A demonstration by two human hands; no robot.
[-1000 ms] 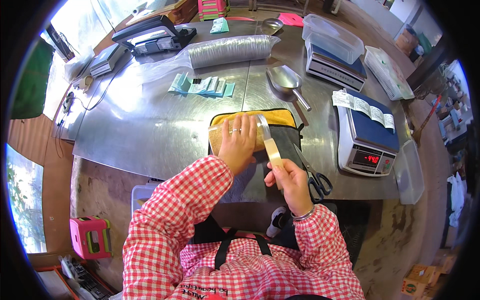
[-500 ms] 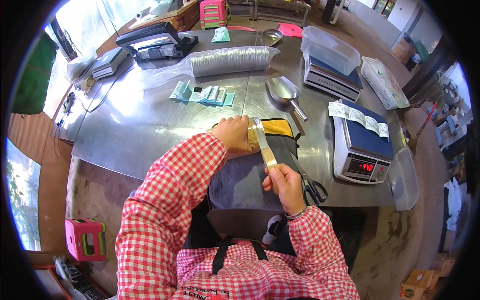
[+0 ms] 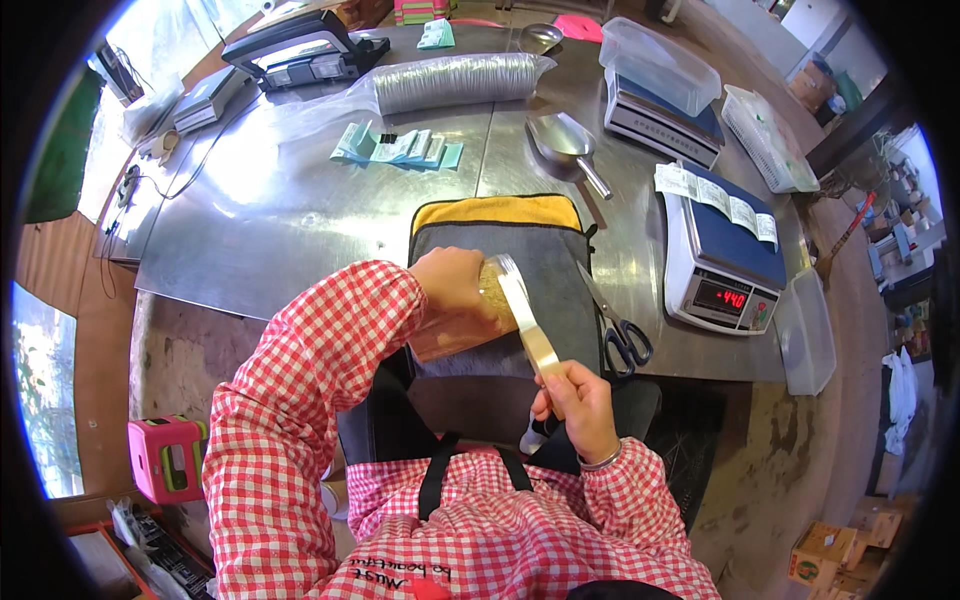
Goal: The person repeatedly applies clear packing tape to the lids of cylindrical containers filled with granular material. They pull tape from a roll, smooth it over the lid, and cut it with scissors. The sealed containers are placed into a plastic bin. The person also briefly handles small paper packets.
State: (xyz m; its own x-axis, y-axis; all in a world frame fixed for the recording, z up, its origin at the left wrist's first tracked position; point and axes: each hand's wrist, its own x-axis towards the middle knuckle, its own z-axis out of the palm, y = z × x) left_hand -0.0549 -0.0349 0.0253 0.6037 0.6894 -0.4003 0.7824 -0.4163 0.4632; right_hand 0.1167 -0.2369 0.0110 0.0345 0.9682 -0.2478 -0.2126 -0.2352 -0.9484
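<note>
My left hand [image 3: 450, 280] is wrapped round a clear plastic jar [image 3: 488, 290] filled with golden, grainy contents. The jar lies tilted on its side, held above a grey towel [image 3: 545, 275] with a yellow border. From the jar's right end a strip of tape [image 3: 537, 345], whitish above and tan below, runs down to my right hand [image 3: 582, 405]. The thumb and fingers of that hand pinch the strip's lower end. Whether a roll sits inside the fingers is hidden. Dark-handled scissors [image 3: 622, 340] lie beside the towel, right of the strip.
On the metal table [image 3: 280, 230] stand a lit scale [image 3: 720, 250] and a second scale [image 3: 665, 120] carrying a clear tub [image 3: 660, 65]. A metal scoop [image 3: 565, 145], label strips [image 3: 395, 148] and a sleeve of stacked lids [image 3: 455, 82] lie farther back. A pink stool [image 3: 165, 458] stands at left.
Both hands, with the jar and tape, have come nearer to me. The jar's side and more of the towel now show. My view has shifted slightly.
</note>
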